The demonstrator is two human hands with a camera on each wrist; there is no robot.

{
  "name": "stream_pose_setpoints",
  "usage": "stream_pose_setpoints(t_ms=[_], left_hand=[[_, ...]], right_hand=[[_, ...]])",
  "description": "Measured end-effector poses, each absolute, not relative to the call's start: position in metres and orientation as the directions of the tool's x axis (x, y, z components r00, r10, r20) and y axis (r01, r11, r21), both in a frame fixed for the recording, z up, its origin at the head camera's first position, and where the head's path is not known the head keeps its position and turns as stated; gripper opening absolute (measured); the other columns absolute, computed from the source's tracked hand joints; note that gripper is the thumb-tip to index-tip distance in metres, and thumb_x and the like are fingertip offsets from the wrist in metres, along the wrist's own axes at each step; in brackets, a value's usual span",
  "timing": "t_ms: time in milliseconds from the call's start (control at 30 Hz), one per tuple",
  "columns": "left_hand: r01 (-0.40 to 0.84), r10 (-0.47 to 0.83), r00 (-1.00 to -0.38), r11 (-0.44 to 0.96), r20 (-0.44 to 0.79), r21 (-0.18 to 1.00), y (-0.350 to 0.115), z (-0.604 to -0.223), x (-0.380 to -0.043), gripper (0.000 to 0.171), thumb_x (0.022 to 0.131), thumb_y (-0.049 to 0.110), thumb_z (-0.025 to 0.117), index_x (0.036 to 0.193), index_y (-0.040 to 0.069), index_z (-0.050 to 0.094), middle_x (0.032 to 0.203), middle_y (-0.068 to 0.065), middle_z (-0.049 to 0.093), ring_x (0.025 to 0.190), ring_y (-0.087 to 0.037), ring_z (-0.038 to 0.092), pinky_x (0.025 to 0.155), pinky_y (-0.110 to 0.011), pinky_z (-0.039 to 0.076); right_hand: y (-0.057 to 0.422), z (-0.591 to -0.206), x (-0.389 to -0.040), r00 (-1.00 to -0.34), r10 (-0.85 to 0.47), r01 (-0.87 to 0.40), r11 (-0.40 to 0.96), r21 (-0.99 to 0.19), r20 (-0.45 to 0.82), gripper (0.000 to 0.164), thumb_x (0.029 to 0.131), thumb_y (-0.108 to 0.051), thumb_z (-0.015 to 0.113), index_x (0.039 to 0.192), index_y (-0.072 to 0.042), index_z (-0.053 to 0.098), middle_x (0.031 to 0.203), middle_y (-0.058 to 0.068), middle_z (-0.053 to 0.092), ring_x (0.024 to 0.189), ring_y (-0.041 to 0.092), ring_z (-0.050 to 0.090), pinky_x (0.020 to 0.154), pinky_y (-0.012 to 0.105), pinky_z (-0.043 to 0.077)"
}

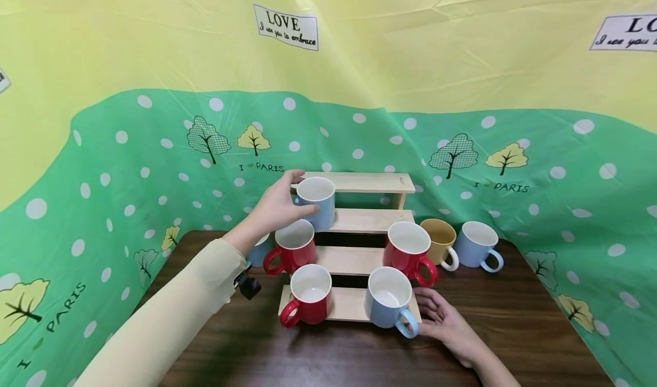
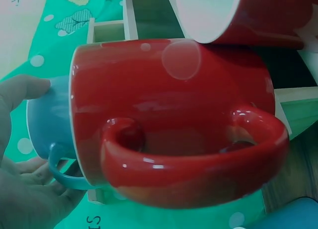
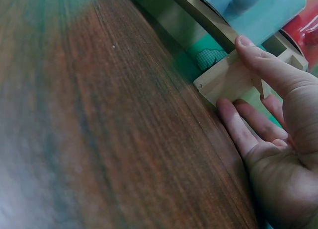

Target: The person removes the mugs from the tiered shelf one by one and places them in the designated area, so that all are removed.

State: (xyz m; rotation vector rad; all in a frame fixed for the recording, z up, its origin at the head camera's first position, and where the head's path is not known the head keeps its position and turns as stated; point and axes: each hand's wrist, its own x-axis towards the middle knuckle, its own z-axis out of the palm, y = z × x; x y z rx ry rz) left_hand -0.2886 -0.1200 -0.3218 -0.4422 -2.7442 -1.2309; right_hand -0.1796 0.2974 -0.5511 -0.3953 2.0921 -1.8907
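Note:
My left hand [image 1: 278,203] grips a light blue mug [image 1: 320,213] from its left side, thumb across the front, at the left of the wooden stepped rack [image 1: 359,220]. In the left wrist view, this blue mug [image 2: 49,117] shows partly behind a large red mug [image 2: 174,95]. My right hand [image 1: 447,325] holds the right end of the rack's lowest step, thumb in front and fingers behind. Right beside it stands another light blue mug [image 1: 388,298]. The right wrist view shows thumb and fingers around the wooden end piece [image 3: 228,80].
Red mugs stand on the left of the lower steps [image 1: 311,296] [image 1: 296,247], one at right [image 1: 407,250]. On the brown table [image 1: 359,353], right of the rack, are a mustard mug [image 1: 438,239] and a blue mug [image 1: 474,244]. Another blue mug [image 1: 259,253] is partly hidden behind the left arm.

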Motion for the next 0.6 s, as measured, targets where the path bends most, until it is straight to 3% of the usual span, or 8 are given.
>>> stream_pose_setpoints(t_ms=[267, 600], left_hand=[[0.31, 0.246, -0.949, 0.624, 0.196, 0.717, -0.118, -0.3246, -0.2954, 0.093, 0.089, 0.031, 0.092, 0.163, 0.01, 0.04, 0.16, -0.015, 0.053, 0.135, -0.035, 0.059, 0.108, -0.055, 0.052], [0.291, 0.275, -0.951, 0.643, 0.141, 0.708, -0.1176, -0.3227, -0.2991, 0.096, 0.086, 0.035, 0.094, 0.162, 0.012, 0.04, 0.141, -0.015, 0.065, 0.128, -0.034, 0.063, 0.104, -0.055, 0.054]], right_hand=[[0.2976, -0.5483, -0.1784, -0.916, -0.399, 0.002, 0.103, -0.995, -0.043, 0.074, 0.101, -0.003, 0.075, 0.16, 0.005, 0.031, 0.153, 0.028, 0.053, 0.13, 0.013, 0.063, 0.105, 0.026, 0.055], [0.2974, -0.5499, -0.1787, -0.917, -0.399, -0.014, 0.103, -0.995, -0.028, 0.074, 0.101, -0.002, 0.075, 0.16, 0.007, 0.032, 0.152, 0.027, 0.054, 0.13, 0.011, 0.063, 0.105, 0.025, 0.054]])
